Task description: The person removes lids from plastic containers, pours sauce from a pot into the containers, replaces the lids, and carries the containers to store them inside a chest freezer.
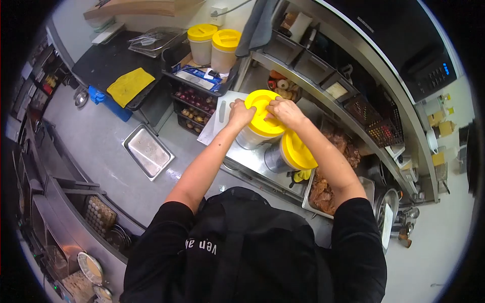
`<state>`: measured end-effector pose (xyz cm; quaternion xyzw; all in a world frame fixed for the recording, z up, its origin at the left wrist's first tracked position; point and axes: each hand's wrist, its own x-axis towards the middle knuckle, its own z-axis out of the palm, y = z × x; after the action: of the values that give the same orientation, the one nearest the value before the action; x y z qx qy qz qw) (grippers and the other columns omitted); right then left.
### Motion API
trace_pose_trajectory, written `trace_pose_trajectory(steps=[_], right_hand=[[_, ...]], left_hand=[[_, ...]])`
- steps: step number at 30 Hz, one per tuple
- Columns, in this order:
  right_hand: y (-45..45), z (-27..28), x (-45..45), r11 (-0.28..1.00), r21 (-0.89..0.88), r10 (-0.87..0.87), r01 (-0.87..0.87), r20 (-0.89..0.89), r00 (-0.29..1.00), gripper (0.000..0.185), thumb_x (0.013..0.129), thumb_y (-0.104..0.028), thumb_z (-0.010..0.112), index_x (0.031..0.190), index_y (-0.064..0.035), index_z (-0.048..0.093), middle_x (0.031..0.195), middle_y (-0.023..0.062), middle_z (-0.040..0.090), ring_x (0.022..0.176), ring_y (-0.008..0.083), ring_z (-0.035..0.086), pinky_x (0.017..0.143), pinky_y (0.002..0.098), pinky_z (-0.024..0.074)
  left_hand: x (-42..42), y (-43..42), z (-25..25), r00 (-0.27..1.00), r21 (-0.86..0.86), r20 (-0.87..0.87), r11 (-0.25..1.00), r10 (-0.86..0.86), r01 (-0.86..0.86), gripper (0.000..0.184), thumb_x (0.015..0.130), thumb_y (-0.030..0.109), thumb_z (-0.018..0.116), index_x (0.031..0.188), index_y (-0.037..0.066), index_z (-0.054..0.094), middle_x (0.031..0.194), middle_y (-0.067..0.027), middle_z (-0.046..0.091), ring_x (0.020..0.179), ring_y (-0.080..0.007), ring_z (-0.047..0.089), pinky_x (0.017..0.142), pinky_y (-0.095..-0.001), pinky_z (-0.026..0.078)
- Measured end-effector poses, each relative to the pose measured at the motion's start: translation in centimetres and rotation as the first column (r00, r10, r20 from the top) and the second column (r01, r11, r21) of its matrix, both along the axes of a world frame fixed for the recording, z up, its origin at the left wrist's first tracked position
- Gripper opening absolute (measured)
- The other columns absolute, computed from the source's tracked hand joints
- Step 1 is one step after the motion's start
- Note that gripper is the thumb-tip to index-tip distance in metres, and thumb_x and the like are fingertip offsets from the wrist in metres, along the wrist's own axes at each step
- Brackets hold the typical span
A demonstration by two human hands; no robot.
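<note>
A pale tub (248,139) with a yellow screw lid (262,99) stands on the steel counter in front of me. My left hand (241,113) curls round the lid's left edge, its fingertips partly hidden. On the other side, my right hand (286,112) grips the lid's right part with bent fingers. The lid sits on the tub, and whether it is loose I cannot tell. Right beside it is a second tub (277,159) with a yellow lid (299,150), below my right forearm. A white cutting board (221,112) lies to the left of the first tub.
A steel tray of cooked meat (322,194) sits at the right. Yellow-handled tongs (301,175) lie near it. Crates of onions (196,101) stand left, under two yellow-lidded tubs (224,50). A shallow steel pan (148,150) is on the floor. Shelves (316,65) overhang the counter.
</note>
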<state>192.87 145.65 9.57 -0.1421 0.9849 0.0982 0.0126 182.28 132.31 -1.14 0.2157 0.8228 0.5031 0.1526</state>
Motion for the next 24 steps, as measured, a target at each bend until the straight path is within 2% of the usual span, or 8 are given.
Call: trace_pose_trajectory(steps=[4, 6, 8, 10, 11, 13, 14, 24], right_hand=[[-0.4, 0.6, 2.5, 0.974, -0.183, -0.157, 0.136, -0.105, 0.982, 0.044, 0.073, -0.027, 0.068, 0.111, -0.0045, 0.061, 0.101, 0.0115, 0.062, 0.102, 0.0292, 0.055, 0.085, 0.0356, 0.0475], [1.6, 1.3, 5.9, 0.933, -0.221, -0.359, 0.284, -0.508, 0.783, 0.056, 0.071, -0.030, 0.071, 0.117, -0.0027, 0.054, 0.107, 0.0175, 0.060, 0.104, 0.0336, 0.055, 0.087, 0.0380, 0.0473], [4.0, 0.6, 11.8, 0.599, -0.428, -0.800, 0.676, -0.336, 0.497, 0.067, 0.070, -0.029, 0.076, 0.122, 0.0025, 0.048, 0.112, 0.0256, 0.057, 0.105, 0.0366, 0.055, 0.091, 0.0404, 0.0457], [7.4, -3.0, 16.3, 0.315, -0.409, -0.924, 0.856, 0.075, 0.376, 0.065, 0.074, -0.028, 0.076, 0.119, 0.0087, 0.048, 0.111, 0.0261, 0.059, 0.099, 0.0326, 0.061, 0.087, 0.0387, 0.0478], [7.0, -3.2, 16.9, 0.307, -0.410, -0.925, 0.859, 0.083, 0.370, 0.065, 0.074, -0.028, 0.076, 0.119, 0.0087, 0.048, 0.111, 0.0261, 0.059, 0.099, 0.0326, 0.061, 0.087, 0.0387, 0.0478], [6.0, -3.7, 17.6, -0.179, -0.706, -0.727, 0.685, 0.564, 0.392, 0.065, 0.079, -0.034, 0.072, 0.121, 0.0088, 0.045, 0.110, 0.0192, 0.060, 0.097, 0.0274, 0.062, 0.086, 0.0340, 0.0482], [7.5, -6.0, 18.3, -0.291, -0.726, -0.744, 0.623, 0.581, 0.330, 0.059, 0.081, -0.032, 0.070, 0.117, 0.0085, 0.046, 0.102, 0.0152, 0.062, 0.089, 0.0227, 0.063, 0.077, 0.0313, 0.0517], [6.0, -4.4, 15.5, -0.233, -0.808, -0.603, 0.541, 0.556, 0.572, 0.037, 0.081, -0.011, 0.065, 0.110, 0.0069, 0.054, 0.100, 0.0139, 0.063, 0.088, 0.0198, 0.061, 0.078, 0.0293, 0.0474]], left_hand=[[-1.2, -0.2, 0.1, 0.992, 0.032, 0.118, 0.999, -0.033, 0.029, 0.064, 0.069, 0.029, 0.068, 0.114, -0.009, 0.044, 0.110, -0.0304, 0.055, 0.101, -0.0396, 0.058, 0.090, -0.0403, 0.046], [-1.5, -0.4, -0.3, 0.971, 0.031, 0.240, 0.999, 0.001, -0.009, 0.068, 0.068, 0.029, 0.069, 0.114, -0.012, 0.041, 0.107, -0.0305, 0.058, 0.099, -0.0375, 0.060, 0.087, -0.0385, 0.047], [-1.4, -0.6, 1.2, 0.959, 0.025, 0.284, 1.000, -0.020, 0.013, 0.071, 0.066, 0.029, 0.070, 0.113, -0.014, 0.040, 0.103, -0.0305, 0.060, 0.097, -0.0362, 0.062, 0.086, -0.0365, 0.048], [-1.1, -0.6, 2.9, 0.976, -0.108, 0.216, 0.993, -0.015, 0.040, 0.072, 0.066, 0.029, 0.071, 0.112, -0.016, 0.041, 0.100, -0.0303, 0.060, 0.092, -0.0357, 0.064, 0.079, -0.0365, 0.051], [-1.7, 0.0, 2.3, 0.976, -0.116, 0.218, 0.992, -0.020, 0.046, 0.072, 0.066, 0.029, 0.071, 0.112, -0.016, 0.041, 0.100, -0.0303, 0.060, 0.092, -0.0357, 0.064, 0.079, -0.0365, 0.051], [-2.6, 0.1, 1.6, 0.926, 0.014, 0.359, 0.992, -0.119, 0.122, 0.063, 0.065, 0.025, 0.072, 0.105, -0.017, 0.047, 0.093, -0.0287, 0.063, 0.080, -0.0334, 0.066, 0.063, -0.0371, 0.053], [-2.4, -0.7, 1.9, 0.863, 0.102, 0.476, 0.985, -0.169, 0.137, 0.051, 0.064, 0.018, 0.071, 0.096, -0.017, 0.053, 0.086, -0.0253, 0.064, 0.064, -0.0308, 0.065, 0.049, -0.0359, 0.051], [1.4, -16.6, 0.6, 0.755, 0.310, 0.635, 0.841, 0.163, -0.442, 0.038, 0.063, 0.008, 0.060, 0.096, -0.010, 0.053, 0.077, -0.0159, 0.061, 0.050, -0.0238, 0.060, 0.039, -0.0315, 0.048]])
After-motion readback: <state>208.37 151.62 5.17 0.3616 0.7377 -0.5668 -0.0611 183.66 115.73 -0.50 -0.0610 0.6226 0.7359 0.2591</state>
